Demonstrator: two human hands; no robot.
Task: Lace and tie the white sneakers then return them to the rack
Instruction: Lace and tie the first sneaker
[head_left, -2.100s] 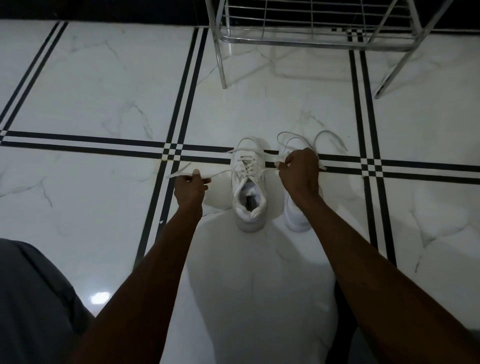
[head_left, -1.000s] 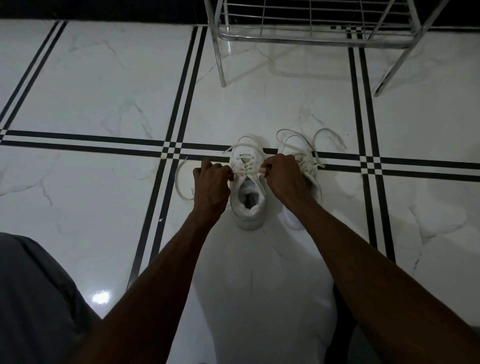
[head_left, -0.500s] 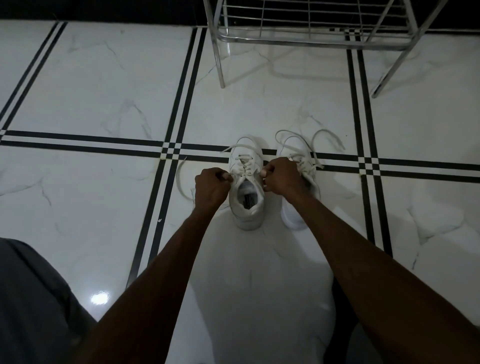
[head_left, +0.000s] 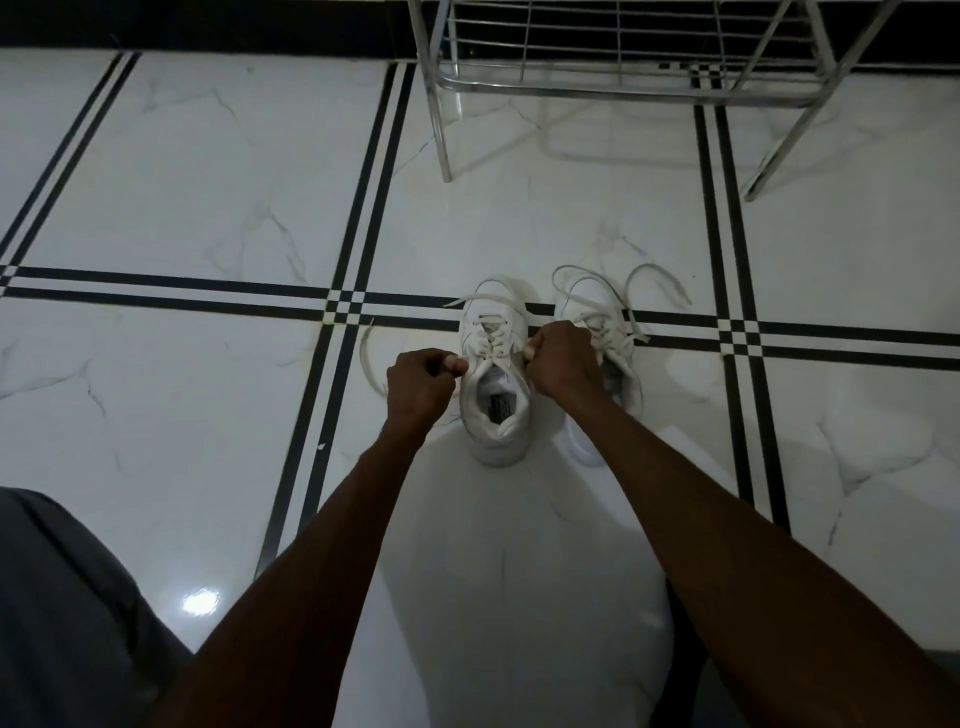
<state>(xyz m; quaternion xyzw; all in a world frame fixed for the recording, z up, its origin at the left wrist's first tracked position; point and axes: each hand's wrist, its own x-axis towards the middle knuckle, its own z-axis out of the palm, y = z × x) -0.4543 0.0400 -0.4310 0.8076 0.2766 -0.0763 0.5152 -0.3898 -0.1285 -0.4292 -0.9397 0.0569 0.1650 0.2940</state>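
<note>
Both hands (head_left: 421, 387) pulled lace (head_left: 371, 358) tighter

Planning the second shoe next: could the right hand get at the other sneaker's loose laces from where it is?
Probably yes: the right hand sits right beside the other sneaker, whose loose laces lie uncovered.

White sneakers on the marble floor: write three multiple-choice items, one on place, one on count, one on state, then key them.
1. Where does the silver wire shoe rack stand?
A. beyond the sneakers
B. left of the left hand
C. between the arms

2. How many white sneakers are on the floor?
A. one
B. two
C. three

3. What about the right white sneaker's laces?
A. loose on the tiles
B. bowed
C. missing

A: the rack is at the top edge.
B: the left white sneaker sits beside the right.
A: the ends trail on the white marble floor, while the left hand and the right hand work on the other shoe.
</note>
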